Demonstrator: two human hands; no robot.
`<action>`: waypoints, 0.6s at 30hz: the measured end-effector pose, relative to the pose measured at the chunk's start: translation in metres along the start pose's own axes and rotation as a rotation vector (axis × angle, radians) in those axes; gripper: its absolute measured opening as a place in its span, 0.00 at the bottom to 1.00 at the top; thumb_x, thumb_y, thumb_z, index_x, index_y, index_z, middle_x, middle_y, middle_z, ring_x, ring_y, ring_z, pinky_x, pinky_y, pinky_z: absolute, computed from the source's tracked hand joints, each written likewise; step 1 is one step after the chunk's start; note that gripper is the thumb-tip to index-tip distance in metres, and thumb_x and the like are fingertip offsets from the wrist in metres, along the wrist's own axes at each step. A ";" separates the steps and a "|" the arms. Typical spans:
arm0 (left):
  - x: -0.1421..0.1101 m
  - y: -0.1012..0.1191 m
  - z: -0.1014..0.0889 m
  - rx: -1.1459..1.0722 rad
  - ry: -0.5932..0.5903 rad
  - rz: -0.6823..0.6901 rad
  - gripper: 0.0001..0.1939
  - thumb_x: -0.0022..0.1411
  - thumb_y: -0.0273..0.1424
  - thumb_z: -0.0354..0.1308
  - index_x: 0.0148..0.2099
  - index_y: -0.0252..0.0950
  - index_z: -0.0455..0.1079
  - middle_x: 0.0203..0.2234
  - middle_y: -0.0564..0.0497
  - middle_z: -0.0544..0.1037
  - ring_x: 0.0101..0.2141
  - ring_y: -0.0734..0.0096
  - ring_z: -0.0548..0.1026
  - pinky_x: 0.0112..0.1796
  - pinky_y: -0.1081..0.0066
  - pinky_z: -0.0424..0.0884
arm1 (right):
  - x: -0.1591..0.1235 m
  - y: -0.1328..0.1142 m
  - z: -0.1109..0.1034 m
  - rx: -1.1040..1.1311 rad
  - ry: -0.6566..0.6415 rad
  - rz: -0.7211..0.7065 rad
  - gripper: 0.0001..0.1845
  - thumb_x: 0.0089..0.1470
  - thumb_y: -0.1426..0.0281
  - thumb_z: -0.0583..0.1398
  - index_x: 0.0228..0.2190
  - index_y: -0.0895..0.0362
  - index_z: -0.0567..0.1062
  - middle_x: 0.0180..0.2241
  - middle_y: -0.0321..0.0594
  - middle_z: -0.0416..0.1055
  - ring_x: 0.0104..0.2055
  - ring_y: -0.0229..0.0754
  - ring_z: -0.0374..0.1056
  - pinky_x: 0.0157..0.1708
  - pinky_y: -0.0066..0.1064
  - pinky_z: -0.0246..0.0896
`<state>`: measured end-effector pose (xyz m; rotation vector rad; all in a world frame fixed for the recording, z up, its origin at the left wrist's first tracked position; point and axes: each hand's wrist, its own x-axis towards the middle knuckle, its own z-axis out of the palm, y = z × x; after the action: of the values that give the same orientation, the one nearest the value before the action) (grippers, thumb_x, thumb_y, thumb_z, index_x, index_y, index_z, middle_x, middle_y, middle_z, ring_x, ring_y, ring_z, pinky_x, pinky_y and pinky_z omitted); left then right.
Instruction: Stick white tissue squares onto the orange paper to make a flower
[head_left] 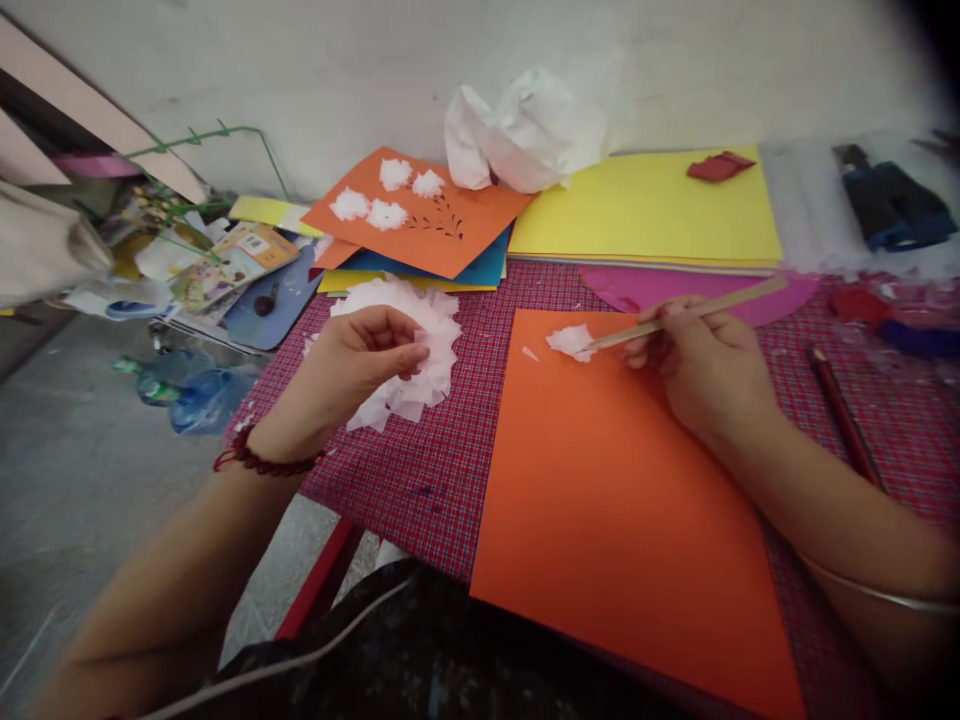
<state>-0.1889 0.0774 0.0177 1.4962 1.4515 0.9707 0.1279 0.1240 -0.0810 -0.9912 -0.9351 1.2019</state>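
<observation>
An orange sheet of paper (pixel 615 480) lies on the checked tablecloth, with a small cluster of white tissue paper (pixel 570 342) near its top edge. My right hand (pixel 701 355) is closed round a thin wooden stick (pixel 720 300), whose tip touches the cluster's right side. A small white scrap (pixel 530 353) sits on the sheet, left of the cluster. My left hand (pixel 367 355) pinches a small square of white tissue paper (pixel 421 340) between thumb and forefinger. Just behind and below that hand spreads a pile of cut white tissue squares (pixel 405 395), partly hidden by it.
Beyond the pile, an orange card (pixel 427 215) with white tissue flowers rests on coloured sheets. Yellow sheets (pixel 645 210) and crumpled white paper (pixel 525 130) lie along the wall. A dark red pencil (pixel 847 425) is at the right. Plastic bottles (pixel 210 395) stand on the floor at left.
</observation>
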 end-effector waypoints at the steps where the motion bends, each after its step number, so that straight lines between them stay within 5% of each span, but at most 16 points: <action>1: 0.001 0.001 0.005 -0.026 -0.041 0.004 0.06 0.53 0.28 0.67 0.31 0.35 0.73 0.22 0.54 0.74 0.23 0.78 0.70 0.26 0.75 0.67 | 0.000 0.000 0.000 0.006 0.004 -0.004 0.08 0.57 0.72 0.62 0.26 0.58 0.76 0.17 0.36 0.70 0.17 0.33 0.64 0.20 0.26 0.61; 11: 0.037 0.024 0.084 -0.262 -0.161 0.128 0.06 0.61 0.22 0.57 0.34 0.36 0.64 0.24 0.57 0.72 0.25 0.81 0.72 0.28 0.78 0.69 | -0.010 -0.008 0.004 -0.164 -0.136 -0.077 0.13 0.56 0.56 0.66 0.29 0.52 0.75 0.21 0.34 0.73 0.20 0.37 0.68 0.22 0.31 0.64; 18: 0.067 -0.006 0.105 -0.215 -0.249 0.024 0.04 0.60 0.24 0.58 0.35 0.36 0.66 0.25 0.56 0.73 0.24 0.82 0.72 0.28 0.79 0.70 | -0.020 -0.012 0.010 -0.371 -0.206 -0.159 0.15 0.59 0.53 0.63 0.30 0.51 0.75 0.26 0.36 0.76 0.25 0.38 0.70 0.26 0.33 0.68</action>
<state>-0.0907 0.1400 -0.0272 1.4217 1.1183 0.8887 0.1193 0.1038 -0.0672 -1.0718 -1.4103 1.0283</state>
